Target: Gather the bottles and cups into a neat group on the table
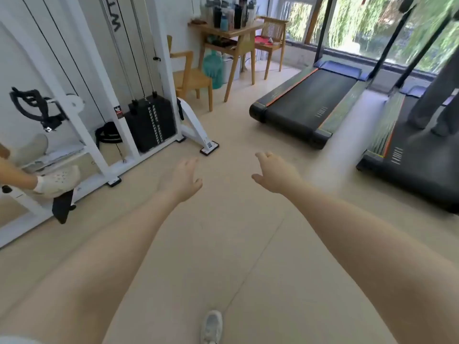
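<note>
From the head camera, both bare forearms stretch forward over the pale beige floor in the middle of the frame. The left hand is empty, back upward, fingers loosely spread and slightly curled, touching nothing. The right hand is likewise empty and open wide, thumb pointing toward the centre, fingers reaching forward; a thin ring seems to sit on one finger.

The cluster of dark, grey and teal bottles and cups stands on a light wooden desk at the top centre of the frame, well apart from both hands. Light wooden chairs stand on either side of it: one chair to its left, another to its right by the window. A translucent teal water jug stands on the floor under the desk.

A white cable weight machine with a black weight stack fills the upper left. Two black treadmills lie at the right. A white sneaker shows at the bottom centre.
</note>
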A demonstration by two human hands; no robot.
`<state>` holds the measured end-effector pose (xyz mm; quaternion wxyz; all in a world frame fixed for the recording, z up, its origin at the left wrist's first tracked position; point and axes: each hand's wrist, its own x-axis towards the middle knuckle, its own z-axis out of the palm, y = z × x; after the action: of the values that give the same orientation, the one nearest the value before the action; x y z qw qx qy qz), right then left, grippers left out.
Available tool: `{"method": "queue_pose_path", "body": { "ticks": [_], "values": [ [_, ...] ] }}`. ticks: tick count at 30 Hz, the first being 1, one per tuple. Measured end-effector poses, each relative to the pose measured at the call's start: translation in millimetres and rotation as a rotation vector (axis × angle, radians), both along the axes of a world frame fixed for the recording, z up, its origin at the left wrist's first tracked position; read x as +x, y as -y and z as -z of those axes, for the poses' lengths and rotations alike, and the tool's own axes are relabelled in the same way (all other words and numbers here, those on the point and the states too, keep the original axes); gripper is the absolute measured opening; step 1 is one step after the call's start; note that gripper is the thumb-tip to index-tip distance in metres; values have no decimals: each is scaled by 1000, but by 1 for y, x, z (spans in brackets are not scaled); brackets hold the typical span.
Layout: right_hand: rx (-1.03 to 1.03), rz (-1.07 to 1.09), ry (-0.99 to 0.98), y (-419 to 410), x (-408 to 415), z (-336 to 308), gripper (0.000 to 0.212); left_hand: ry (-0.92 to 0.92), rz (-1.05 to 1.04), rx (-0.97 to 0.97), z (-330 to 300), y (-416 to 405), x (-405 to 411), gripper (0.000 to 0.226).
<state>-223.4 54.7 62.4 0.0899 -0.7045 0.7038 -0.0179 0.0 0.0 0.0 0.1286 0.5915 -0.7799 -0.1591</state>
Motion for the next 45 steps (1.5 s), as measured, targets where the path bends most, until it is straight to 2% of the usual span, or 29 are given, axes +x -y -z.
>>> {"method": "queue_pose_path", "body": {
  "ticks": [4,8,14,21,29,33,37,45],
  "values": [
    [-39,51,119,96,-19,-21,53,-9,-7,12,-40,106,-33,57],
    [-87,126,177,190,-61,-27,53,-34,84,-56,-84,210,-101,63],
    [-104,217,81,362,-159,-16,43,-33,230,-162,-83,386,-197,61],
    [-121,131,103,583,-244,-54,40,-19,88,-102,-113,585,-244,59],
    [-79,-44,112,809,-264,-50,47,-66,-115,-53,-101,784,-246,59],
    [-57,-78,98,929,-275,-33,49,-20,-118,-62,-88,899,-262,62],
    [-18,-69,109,1054,-298,-44,50,-54,-138,-56,-100,1029,-286,63],
    [-46,30,105,1283,-387,-70,52,-140,-72,-56,-128,1271,-399,61]
  ]
}}
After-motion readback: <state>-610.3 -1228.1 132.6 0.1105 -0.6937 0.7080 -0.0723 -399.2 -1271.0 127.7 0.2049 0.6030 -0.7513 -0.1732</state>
